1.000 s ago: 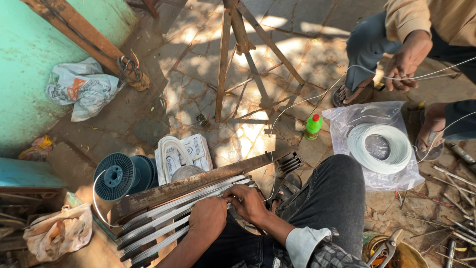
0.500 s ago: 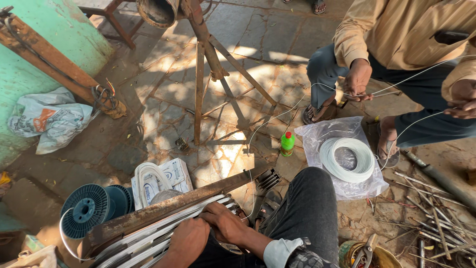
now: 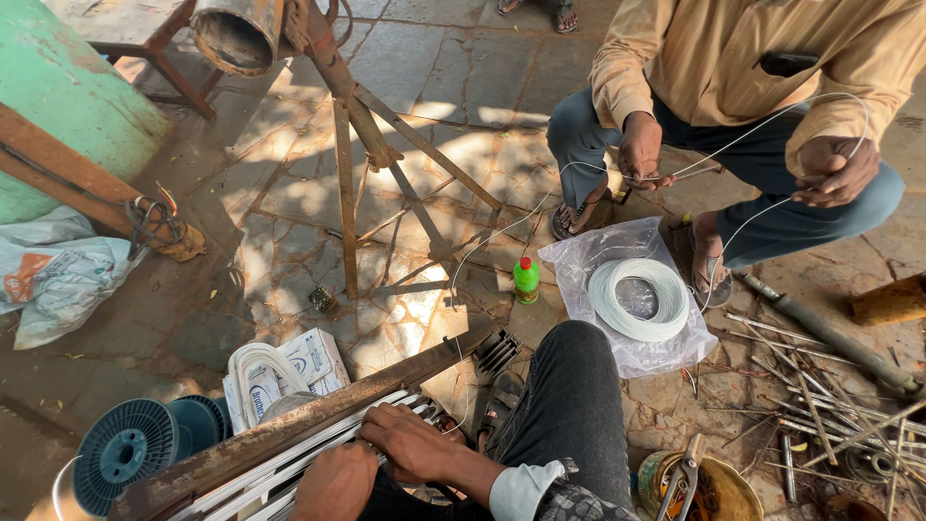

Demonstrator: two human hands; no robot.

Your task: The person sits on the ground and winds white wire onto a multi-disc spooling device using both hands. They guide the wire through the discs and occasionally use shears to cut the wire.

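Two grips set on the white strips [image 3: 253, 479] beside the rusty beam [image 3: 289, 429], right grip [image 3: 410, 444] curled over them, left grip [image 3: 333, 482] just nearer, closure hidden; seemingly aligning strips, calling for steady, even pressure.

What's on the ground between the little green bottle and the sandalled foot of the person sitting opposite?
In the head view, only bare stone paving lies between the green bottle and the sandalled foot; a thin white wire runs just beside that gap.
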